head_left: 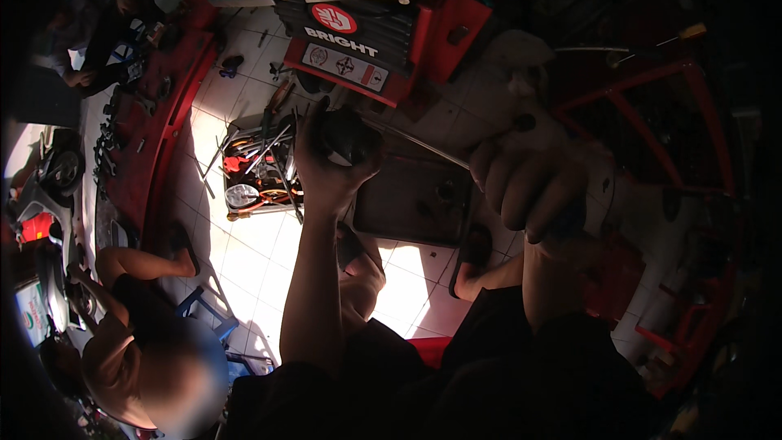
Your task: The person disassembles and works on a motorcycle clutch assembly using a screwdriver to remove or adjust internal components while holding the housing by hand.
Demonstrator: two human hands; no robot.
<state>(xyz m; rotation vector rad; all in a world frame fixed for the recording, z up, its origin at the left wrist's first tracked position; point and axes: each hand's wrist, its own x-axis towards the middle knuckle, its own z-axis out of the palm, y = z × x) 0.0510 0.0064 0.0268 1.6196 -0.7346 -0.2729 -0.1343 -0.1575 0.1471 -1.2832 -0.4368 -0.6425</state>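
My left hand is raised in front of me, closed around a dark rounded part whose kind I cannot make out in the shadow. To its right, my right hand makes a fist. A long thin metal rod runs from that fist up to the left, ending close to the dark part. Whether its tip touches the part I cannot tell. The rod's grip is hidden inside my right fingers. Below both hands a dark rectangular tray lies on the tiled floor.
Left of my arm sits a box of loose hand tools. Ahead stands a red and black machine. A red bench with tools runs along the left. Another person sits low at left, beside a motorcycle. Red frame at right.
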